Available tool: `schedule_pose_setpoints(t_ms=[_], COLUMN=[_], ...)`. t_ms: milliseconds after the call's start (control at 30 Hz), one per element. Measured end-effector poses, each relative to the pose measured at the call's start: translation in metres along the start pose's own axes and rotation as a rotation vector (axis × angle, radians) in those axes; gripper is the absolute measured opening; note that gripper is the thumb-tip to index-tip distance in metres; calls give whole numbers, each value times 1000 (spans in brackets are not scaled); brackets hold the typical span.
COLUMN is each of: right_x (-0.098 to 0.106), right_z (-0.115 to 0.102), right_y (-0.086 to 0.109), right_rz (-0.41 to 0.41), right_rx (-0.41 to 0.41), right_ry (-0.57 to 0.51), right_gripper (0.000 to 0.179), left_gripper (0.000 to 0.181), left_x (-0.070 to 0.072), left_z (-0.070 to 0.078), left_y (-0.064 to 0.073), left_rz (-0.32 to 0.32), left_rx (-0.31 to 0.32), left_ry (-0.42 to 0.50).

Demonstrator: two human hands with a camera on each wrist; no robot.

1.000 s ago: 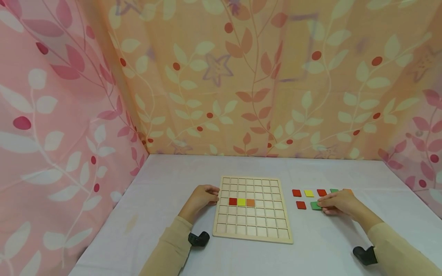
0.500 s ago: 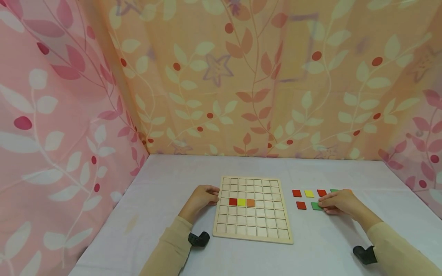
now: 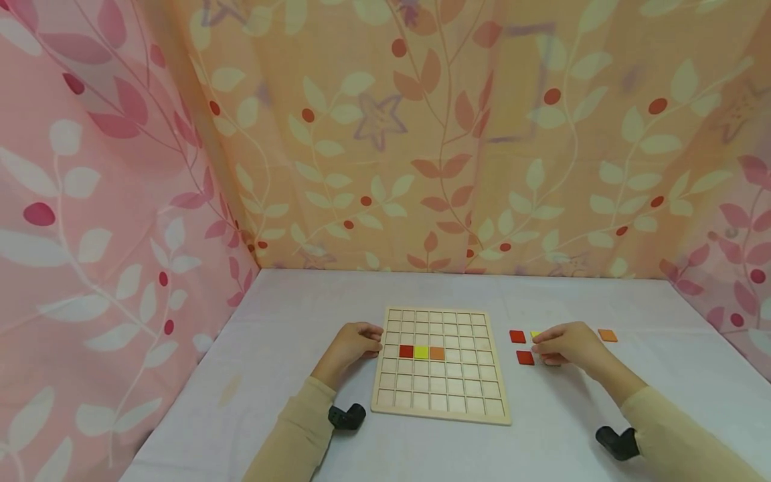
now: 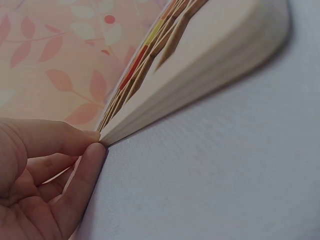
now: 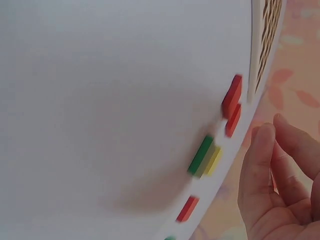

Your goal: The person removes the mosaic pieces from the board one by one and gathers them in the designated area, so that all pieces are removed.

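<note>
Far to the left I see a pink leaf-print curtain (image 3: 90,201) meeting a white-clothed table (image 3: 283,328), and a beige left sleeve (image 3: 295,432) coming in from the near side, with a black wrist device (image 3: 347,417) at its cuff. The left hand (image 3: 349,348) reaches the left side of a wooden grid board (image 3: 438,383), pinching its edge between thumb and finger. The board lies flat on the cloth, and three coloured squares sit side by side in one row of its cells, starting one column in: a dark red square (image 3: 406,351), a yellow square (image 3: 421,352) and an orange square (image 3: 436,353). Right of the board are loose tiles in two rows: a back red tile (image 3: 517,336) with a front red tile (image 3: 525,358) nearer the person, then a yellow tile (image 3: 535,334) with a green tile (image 5: 201,156) in front of it. The right hand (image 3: 566,345) hovers over these, thumb and fingertips drawn close together; I cannot tell whether anything is caught between them. From the right wrist, another red tile (image 5: 187,208) shows farther along. Rightmost lies an orange tile (image 3: 608,335), beyond the hand, with the beige right sleeve (image 3: 687,428) nearer the person.
</note>
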State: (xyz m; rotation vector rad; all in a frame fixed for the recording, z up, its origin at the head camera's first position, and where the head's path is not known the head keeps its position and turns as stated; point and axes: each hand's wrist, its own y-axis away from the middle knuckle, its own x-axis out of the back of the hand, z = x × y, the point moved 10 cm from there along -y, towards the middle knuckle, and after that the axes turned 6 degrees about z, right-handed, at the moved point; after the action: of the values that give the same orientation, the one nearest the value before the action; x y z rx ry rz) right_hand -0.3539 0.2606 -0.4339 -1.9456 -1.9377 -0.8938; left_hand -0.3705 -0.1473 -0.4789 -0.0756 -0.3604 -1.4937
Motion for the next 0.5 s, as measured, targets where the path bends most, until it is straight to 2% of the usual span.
schedule_pose_setpoints(t_ms=[200,500], right_x=[-26,-67], right_z=[-16,-45], right_y=[-5,-4], right_rz=[0,-45], right_rx=[14,57], right_ry=[5,-3], right_gripper=[26,26], left_gripper=[30,30], left_x=[0,0], left_z=[0,1], left_y=[2,3], left_rz=[-7,-11], left_rx=[-3,-12], left_ry=[8,0])
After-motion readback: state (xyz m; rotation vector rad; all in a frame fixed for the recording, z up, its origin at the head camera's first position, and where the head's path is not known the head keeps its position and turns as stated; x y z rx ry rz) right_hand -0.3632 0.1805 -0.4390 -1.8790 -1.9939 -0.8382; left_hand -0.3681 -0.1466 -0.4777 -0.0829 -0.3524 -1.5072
